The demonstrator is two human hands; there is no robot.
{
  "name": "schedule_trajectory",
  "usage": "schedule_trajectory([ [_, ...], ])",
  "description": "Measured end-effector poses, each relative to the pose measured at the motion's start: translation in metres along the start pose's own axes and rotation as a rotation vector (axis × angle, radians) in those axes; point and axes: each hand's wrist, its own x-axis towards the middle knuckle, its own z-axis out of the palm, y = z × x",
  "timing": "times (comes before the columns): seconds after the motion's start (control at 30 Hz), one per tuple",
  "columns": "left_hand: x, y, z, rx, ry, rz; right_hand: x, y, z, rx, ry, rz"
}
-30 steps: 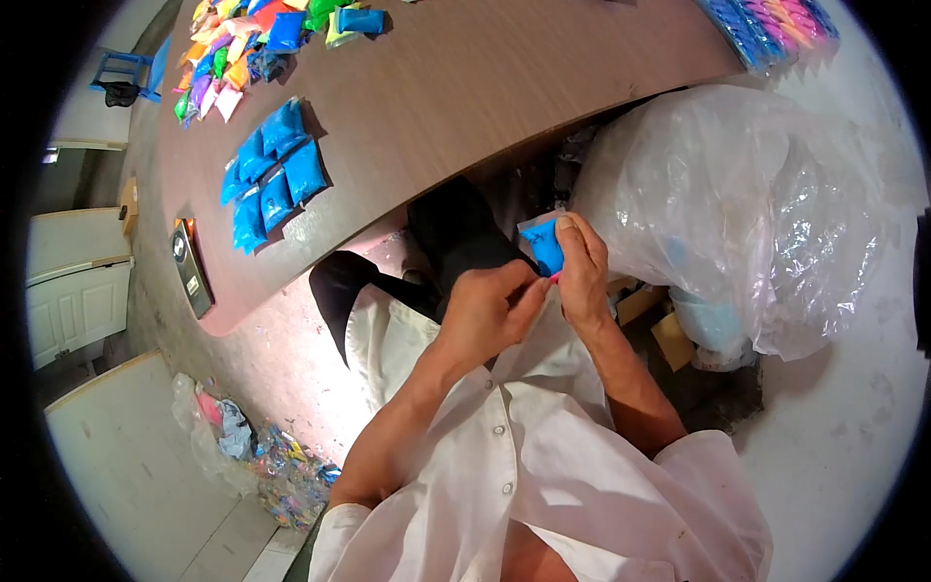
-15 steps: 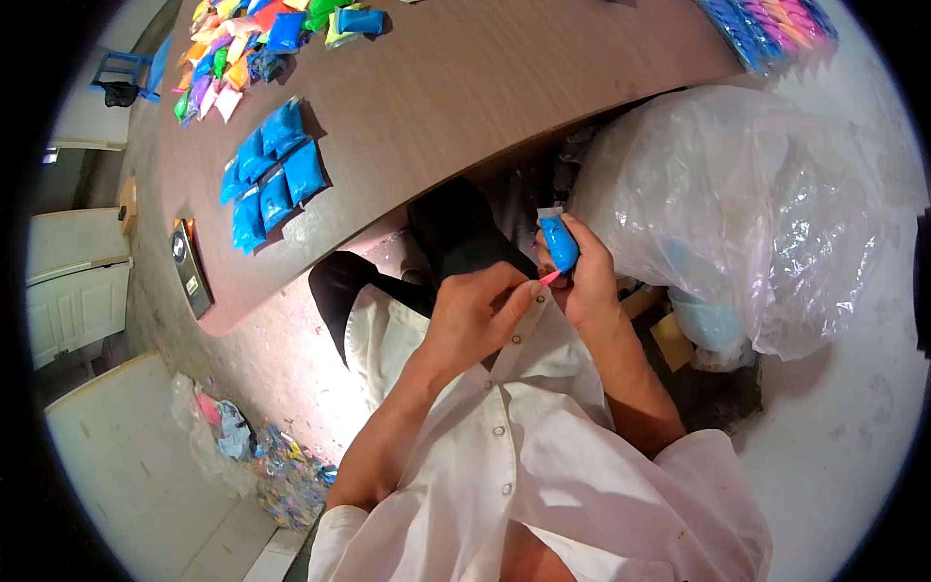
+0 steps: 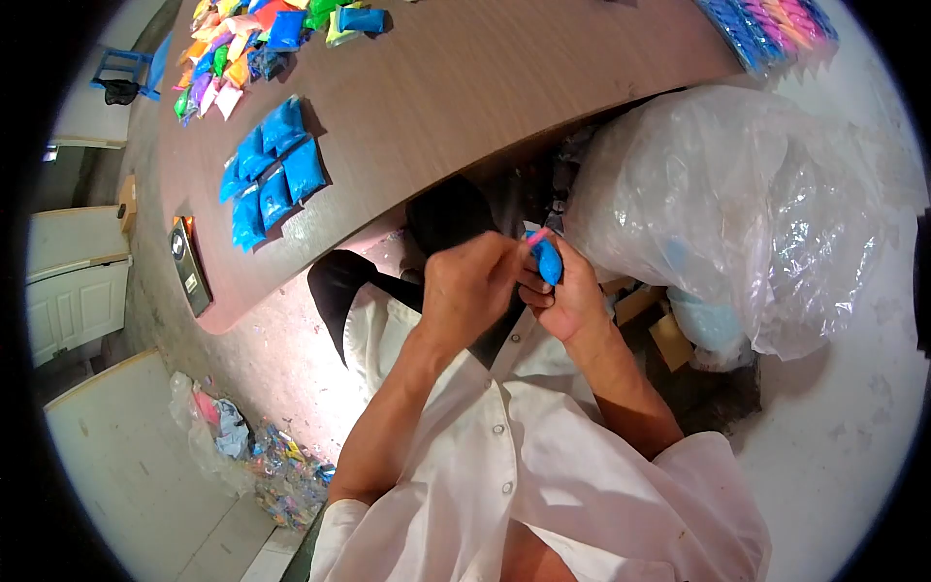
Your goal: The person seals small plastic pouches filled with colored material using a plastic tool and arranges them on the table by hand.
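**Pink strip now being held at the upper end of a blue packet**

Beyond both hands, a brown table is being shown [image 3: 465, 87]. To the right of the right hand, a large clear plastic bag [image 3: 737, 213] is being spread in loose folds. Well ahead and to the left of the left hand, a pile of coloured packets [image 3: 239, 46] is being displayed on the table; nearer to that hand, on the same side, six blue packets [image 3: 275, 197] are being kept in two rows.

The left hand [image 3: 467, 296] is being held just beside the right, palm side hidden, with its fingers drawn together; by these fingertips the pink strip is apparently being pinched, although the exact contact is being obscured by blur. The right hand [image 3: 572, 301] is being kept curled, its thumb and fingers closed around a single blue packet.

This blue packet [image 3: 550, 264] is being gripped within the right hand, in front of the table's near edge; its blue body is being seen as a narrow, rounded bulge, whereas a second ago a broader, flatter face was being presented. The smallest item, a pink strip [image 3: 539, 236], is now being shown at the packet's upper end, between the two hands; half a second earlier it was being seen at the lower end. From this change, the handling is being judged to be centred on the upper end, with the packet being steadied by the right hand.
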Motion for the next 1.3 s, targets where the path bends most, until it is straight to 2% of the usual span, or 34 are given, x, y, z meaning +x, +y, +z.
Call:
schedule_trajectory([
  [0.03, -0.003, 0.005, 0.000, -0.077, -0.048, -0.048, 0.000, 0.000, 0.003, 0.000, -0.001, -0.001],
  [0.1, -0.006, 0.005, 0.000, -0.156, -0.103, -0.098, -0.001, 0.002, 0.006, -0.103, 0.222, -0.065],
  [0.13, -0.007, 0.000, 0.001, -0.225, -0.148, -0.176, 0.000, 0.001, -0.001, -0.101, 0.227, -0.065],
  [0.17, -0.007, -0.002, 0.002, -0.295, -0.190, -0.253, 0.004, -0.002, -0.014, -0.085, 0.137, -0.040],
  [0.2, -0.008, -0.001, 0.003, -0.297, -0.188, -0.254, 0.004, -0.005, -0.010, -0.071, 0.045, -0.013],
  [0.23, -0.010, 0.000, 0.004, -0.339, -0.205, -0.251, 0.003, -0.005, -0.005, -0.073, 0.045, -0.012],
  [0.3, -0.013, 0.006, 0.002, -0.379, -0.223, -0.248, -0.001, -0.003, 0.008, -0.195, 0.326, -0.086],
  [0.37, -0.015, 0.016, -0.004, -0.333, -0.356, -0.263, 0.004, 0.000, 0.000, -0.210, 0.306, -0.126],
  [0.43, -0.015, 0.016, -0.005, -0.345, -0.328, -0.250, 0.003, 0.000, 0.004, -0.223, 0.290, -0.165],
  [0.5, -0.011, 0.012, -0.006, -0.392, -0.182, -0.244, -0.001, -0.003, 0.011, -0.223, 0.389, -0.110],
  [0.53, -0.009, 0.010, -0.005, -0.392, -0.181, -0.244, -0.001, -0.004, 0.002, -0.224, 0.389, -0.110],
  [0.57, -0.006, 0.008, -0.004, -0.369, -0.187, -0.256, 0.001, -0.007, -0.013, -0.201, 0.244, -0.087],
  [0.63, 0.000, 0.005, -0.003, -0.323, -0.200, -0.279, 0.002, -0.010, -0.005, -0.179, 0.097, -0.065],
  [0.7, -0.006, 0.009, -0.001, -0.331, -0.224, -0.254, -0.001, -0.008, 0.006, -0.267, 0.325, -0.145],
  [0.8, -0.017, 0.011, 0.000, -0.289, -0.303, -0.270, 0.000, -0.006, 0.007, -0.245, 0.434, -0.153],
  [0.93, -0.011, 0.009, -0.004, -0.261, -0.290, -0.246, 0.002, -0.007, -0.004, -0.234, 0.409, -0.156],
  [1.0, 0.000, 0.009, -0.003, -0.268, -0.167, -0.279, 0.004, -0.009, -0.015, -0.255, 0.245, -0.146],
  [1.03, -0.001, 0.008, -0.001, -0.268, -0.167, -0.277, 0.002, -0.009, -0.001, -0.255, 0.244, -0.147],
  [1.1, -0.006, 0.007, 0.005, -0.265, -0.261, -0.170, -0.002, -0.008, 0.026, -0.271, 0.478, -0.198],
  [1.17, -0.012, 0.014, 0.002, -0.258, -0.279, -0.171, 0.003, -0.009, 0.021, -0.214, 0.431, -0.204],
  [1.23, -0.016, 0.018, 0.000, -0.309, -0.384, -0.170, 0.005, -0.010, 0.019, -0.159, 0.383, -0.209],
  [1.3, -0.011, 0.014, 0.001, -0.270, -0.305, -0.202, 0.005, -0.012, 0.020, -0.180, 0.463, -0.183],
])
